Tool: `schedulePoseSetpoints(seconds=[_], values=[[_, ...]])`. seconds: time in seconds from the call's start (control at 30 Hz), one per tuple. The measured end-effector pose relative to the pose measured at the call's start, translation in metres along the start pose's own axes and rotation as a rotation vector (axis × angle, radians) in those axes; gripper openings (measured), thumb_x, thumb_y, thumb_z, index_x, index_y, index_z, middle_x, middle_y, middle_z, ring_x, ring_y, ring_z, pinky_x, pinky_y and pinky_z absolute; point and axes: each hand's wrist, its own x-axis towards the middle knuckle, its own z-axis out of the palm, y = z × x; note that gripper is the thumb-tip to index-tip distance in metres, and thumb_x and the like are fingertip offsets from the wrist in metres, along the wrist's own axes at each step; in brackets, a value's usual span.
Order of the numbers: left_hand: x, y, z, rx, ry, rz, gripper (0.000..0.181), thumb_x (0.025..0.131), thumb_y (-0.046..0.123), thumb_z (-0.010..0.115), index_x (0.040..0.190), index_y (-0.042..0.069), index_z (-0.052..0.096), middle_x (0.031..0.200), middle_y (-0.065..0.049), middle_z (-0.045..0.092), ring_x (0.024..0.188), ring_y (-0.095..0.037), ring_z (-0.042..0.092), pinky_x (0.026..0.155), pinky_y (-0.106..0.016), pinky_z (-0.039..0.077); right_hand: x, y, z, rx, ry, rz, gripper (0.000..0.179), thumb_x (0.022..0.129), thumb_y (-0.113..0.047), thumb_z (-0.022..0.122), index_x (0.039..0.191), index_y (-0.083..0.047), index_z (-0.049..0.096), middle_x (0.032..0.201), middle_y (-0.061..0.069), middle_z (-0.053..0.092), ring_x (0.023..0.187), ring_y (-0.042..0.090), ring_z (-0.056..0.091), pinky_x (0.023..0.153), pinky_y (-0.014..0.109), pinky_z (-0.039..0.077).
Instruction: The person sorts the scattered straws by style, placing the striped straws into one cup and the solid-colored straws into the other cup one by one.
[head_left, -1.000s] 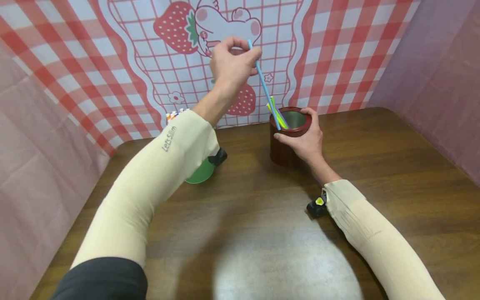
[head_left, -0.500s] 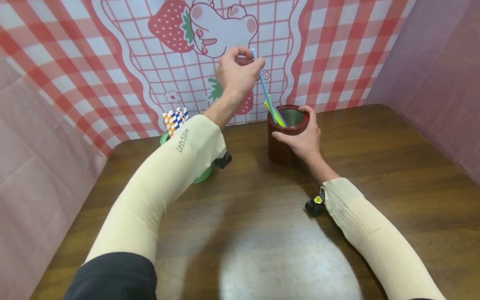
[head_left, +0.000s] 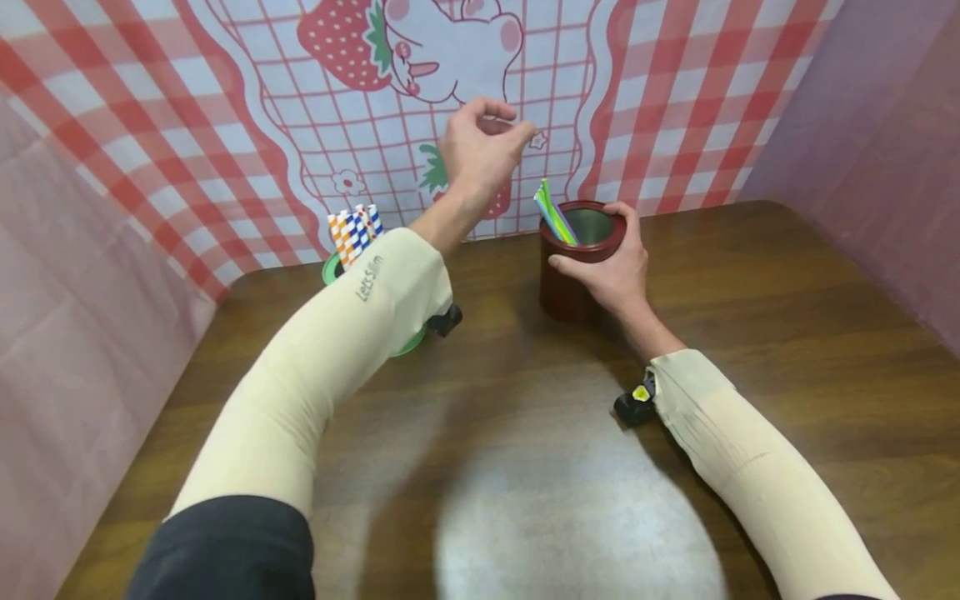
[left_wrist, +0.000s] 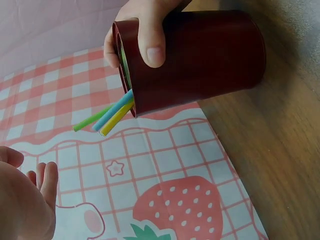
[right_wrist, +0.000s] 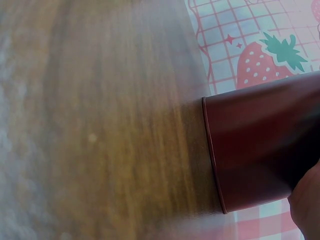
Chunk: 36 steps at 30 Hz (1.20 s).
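Observation:
My left hand (head_left: 483,150) hangs in the air above and left of a dark red cylindrical holder (head_left: 566,287). Its fingers are loosely bent and nothing is between them. Plain straws in green, yellow, blue and purple (head_left: 555,215) lean against the holder's left rim. In the left wrist view the blue straw (left_wrist: 112,111) sticks out between a green and a yellow one. My right hand (head_left: 615,262) grips the holder near its rim, thumb in front and fingers behind. The right wrist view shows the holder's base (right_wrist: 250,150) at the table.
Left of my left forearm, a green container (head_left: 331,268) holds several patterned paper straws (head_left: 356,232), orange, blue and white; the sleeve covers much of it. Behind the wooden table (head_left: 525,417) hangs a checked strawberry cloth (head_left: 675,108). Pinkish cloth walls stand at both sides.
The blue straw that my left hand pinched has been let go and now leans in the dark red holder. My right hand keeps its grip on the holder.

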Motion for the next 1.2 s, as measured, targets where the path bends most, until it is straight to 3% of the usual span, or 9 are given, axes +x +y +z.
schedulePoseSetpoints(seconds=[0.27,0.47,0.63,0.9,1.0,1.2], values=[[0.003,-0.007,-0.014,0.016,-0.007,0.019,0.02,0.079,0.017,0.075,0.096,0.015,0.064,0.093,0.001,0.068,0.085,-0.01,0.063,0.069,-0.022,0.052,0.0,-0.002,0.0,-0.01,-0.002,0.006,0.09,0.059,-0.031,0.092,0.132,-0.02,0.041,0.128,0.003,0.054,0.111,0.013,0.052,0.092,0.034,0.046],[0.008,-0.016,-0.035,-0.011,0.01,0.031,0.019,0.079,0.012,0.073,0.096,0.011,0.065,0.091,-0.001,0.068,0.08,-0.012,0.064,0.066,-0.024,0.053,0.001,-0.003,0.001,0.001,0.003,0.014,0.09,0.059,-0.03,0.092,0.133,-0.02,0.041,0.127,0.002,0.054,0.11,0.014,0.052,0.091,0.033,0.045],[0.013,-0.027,-0.056,-0.039,0.028,0.003,0.021,0.078,0.008,0.072,0.099,0.009,0.065,0.089,-0.003,0.066,0.074,-0.015,0.063,0.065,-0.025,0.055,0.0,-0.003,0.001,0.013,0.002,0.021,0.089,0.06,-0.03,0.092,0.132,-0.022,0.041,0.128,0.001,0.054,0.11,0.013,0.051,0.09,0.031,0.045],[0.018,-0.046,-0.109,-0.029,0.106,-0.031,0.017,0.079,0.009,0.073,0.094,0.011,0.064,0.086,0.0,0.065,0.069,-0.012,0.063,0.066,-0.025,0.056,-0.002,-0.005,0.005,0.021,-0.002,0.03,0.089,0.059,-0.029,0.092,0.132,-0.023,0.041,0.128,0.001,0.053,0.11,0.012,0.05,0.089,0.027,0.044],[0.02,-0.052,-0.132,-0.037,0.14,-0.039,0.019,0.079,0.009,0.072,0.097,0.009,0.064,0.085,0.001,0.065,0.07,-0.011,0.063,0.068,-0.026,0.057,-0.005,-0.012,0.004,0.025,-0.012,0.045,0.089,0.062,-0.024,0.091,0.134,-0.018,0.04,0.131,0.005,0.051,0.112,0.015,0.05,0.089,0.026,0.043],[0.02,-0.067,-0.176,-0.08,0.199,-0.038,0.016,0.079,0.006,0.07,0.094,0.008,0.063,0.081,0.001,0.063,0.07,-0.011,0.064,0.068,-0.027,0.057,-0.003,-0.007,0.003,0.018,-0.016,0.045,0.088,0.063,-0.027,0.09,0.134,-0.024,0.039,0.132,0.002,0.05,0.113,0.013,0.049,0.089,0.025,0.044]])
